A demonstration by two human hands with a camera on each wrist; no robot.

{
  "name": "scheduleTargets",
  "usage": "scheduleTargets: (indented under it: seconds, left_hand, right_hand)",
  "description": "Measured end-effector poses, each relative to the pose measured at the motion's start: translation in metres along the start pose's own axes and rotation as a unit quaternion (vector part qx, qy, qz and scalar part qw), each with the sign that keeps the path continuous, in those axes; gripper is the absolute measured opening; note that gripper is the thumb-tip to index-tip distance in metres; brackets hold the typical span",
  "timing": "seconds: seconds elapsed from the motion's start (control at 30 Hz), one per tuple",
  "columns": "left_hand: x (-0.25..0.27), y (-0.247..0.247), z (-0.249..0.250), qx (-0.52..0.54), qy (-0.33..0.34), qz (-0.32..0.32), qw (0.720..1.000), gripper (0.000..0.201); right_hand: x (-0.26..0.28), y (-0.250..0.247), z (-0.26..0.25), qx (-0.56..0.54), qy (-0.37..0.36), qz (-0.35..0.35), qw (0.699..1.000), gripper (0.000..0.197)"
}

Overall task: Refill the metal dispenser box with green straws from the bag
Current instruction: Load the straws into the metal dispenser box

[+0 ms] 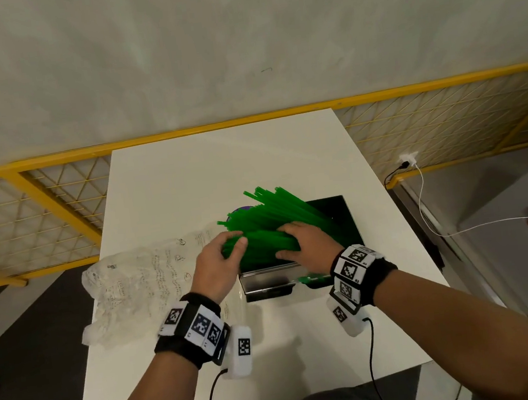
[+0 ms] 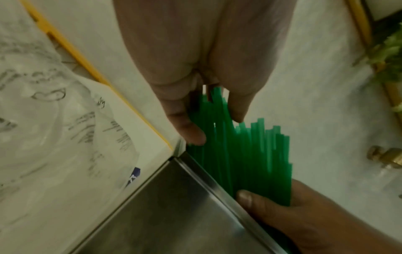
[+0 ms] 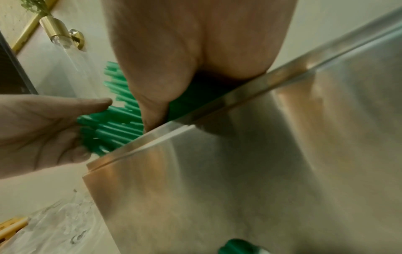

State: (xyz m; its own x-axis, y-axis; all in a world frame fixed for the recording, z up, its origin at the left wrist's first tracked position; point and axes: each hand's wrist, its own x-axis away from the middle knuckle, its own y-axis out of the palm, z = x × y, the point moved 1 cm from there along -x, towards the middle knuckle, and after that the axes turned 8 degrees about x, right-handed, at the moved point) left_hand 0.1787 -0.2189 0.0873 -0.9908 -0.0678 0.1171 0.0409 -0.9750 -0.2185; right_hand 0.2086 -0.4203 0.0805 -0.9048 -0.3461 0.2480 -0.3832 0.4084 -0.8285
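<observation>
White and plain, the desk carries a metal dispenser box with its dark lid raised behind it. Green straws stand slanting in the box, fanned out above its rim. Both hands clasp the bundle – the left hand and the right hand on opposite sides. Beside the box lies a crumpled clear bag.
</observation>
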Motion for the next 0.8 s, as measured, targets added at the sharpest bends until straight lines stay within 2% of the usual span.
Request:
scheduleTargets:
  seconds: [0.03,0.13,0.2,0.27,0.43,0.5,0.6,0.67,0.73,0.8]
  left_hand:
    - [0.0,-0.003,-0.001,-0.025,0.014,0.011,1.0,0.021]
    - [-0.001,-0.011,-0.005,-0.009,0.005,0.023,1.0,0.034]
    - [0.0,-0.012,-0.007,-0.023,-0.008,-0.003,1.0,0.039]
    - [0.001,-0.009,-0.011,-0.048,-0.003,0.004,0.999,0.043]
    - [0.002,-0.006,-0.008,-0.039,0.01,0.024,0.999,0.047]
    - [0.004,-0.006,-0.004,-0.037,0.03,0.05,0.998,0.046]
    - [0.006,-0.008,0.004,-0.042,0.09,0.076,0.992,0.05]
    - [0.005,-0.004,0.01,-0.079,0.118,0.022,0.99,0.055]
    - [0.007,0.005,0.011,-0.152,0.114,-0.056,0.98,0.056]
    - [0.01,0.014,0.008,-0.205,0.103,-0.082,0.97,0.054]
  right_hand:
    - [0.0,-0.003,0.001,-0.022,0.001,0.011,1.0,0.05]
    - [0.001,-0.012,0.005,-0.03,0.009,0.043,0.999,0.052]
    - [0.001,-0.013,0.007,0.017,-0.001,0.02,1.0,0.052]
    - [0.002,-0.014,0.005,0.076,-0.014,-0.009,0.997,0.051]
    - [0.001,-0.026,-0.008,0.118,-0.043,0.041,0.991,0.05]
    - [0.002,-0.024,-0.012,0.191,-0.058,0.012,0.98,0.05]
    - [0.003,-0.015,-0.013,0.292,-0.033,-0.063,0.954,0.056]
    - [0.001,-0.014,-0.013,0.315,-0.029,-0.064,0.947,0.058]
    - [0.0,-0.015,-0.017,0.31,-0.037,-0.048,0.949,0.059]
    - [-0.001,-0.014,-0.02,0.287,-0.046,-0.033,0.956,0.062]
